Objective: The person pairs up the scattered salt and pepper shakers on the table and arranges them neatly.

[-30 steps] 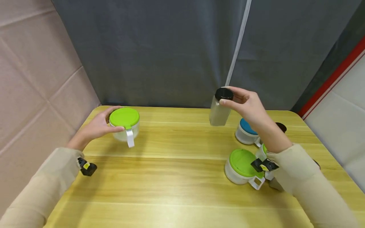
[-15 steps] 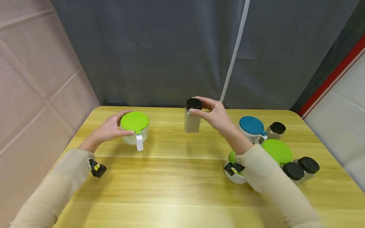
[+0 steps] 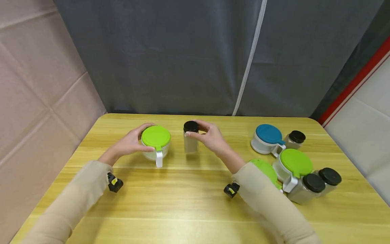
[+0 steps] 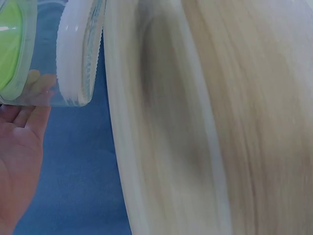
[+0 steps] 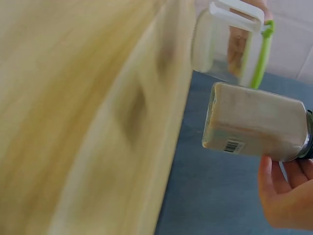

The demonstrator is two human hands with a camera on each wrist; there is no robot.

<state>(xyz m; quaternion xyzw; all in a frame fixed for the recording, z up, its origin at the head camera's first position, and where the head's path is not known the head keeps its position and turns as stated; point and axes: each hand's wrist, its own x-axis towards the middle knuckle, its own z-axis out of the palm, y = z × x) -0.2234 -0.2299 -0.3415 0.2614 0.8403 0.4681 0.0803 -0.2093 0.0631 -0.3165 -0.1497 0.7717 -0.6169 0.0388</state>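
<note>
My left hand (image 3: 131, 142) grips a clear round seasoning jar (image 3: 156, 138) with a green lid, thumb in front and fingers behind. Its white handle (image 3: 159, 159) points toward me. My right hand (image 3: 213, 138) pinches a square spice bottle (image 3: 191, 145) near its black cap, and the bottle stands upright. Pale contents and a barcode label show on this bottle (image 5: 259, 120) in the right wrist view. Both containers hang a little above the wooden table, side by side with a small gap between them. In the left wrist view the jar (image 4: 73, 54) looks see-through.
At the right of the table (image 3: 182, 210) stand a blue-lidded jar (image 3: 268, 137), a green-lidded jar (image 3: 295, 162) and another green-lidded jar (image 3: 264, 169), partly behind my right sleeve. Black-capped bottles (image 3: 313, 184) stand among them. A grey curtain (image 3: 167, 61) hangs behind the table.
My right hand has carried the spice bottle left and down, from above the right side to the middle. My left hand has brought the green-lidded jar right and slightly toward me.
</note>
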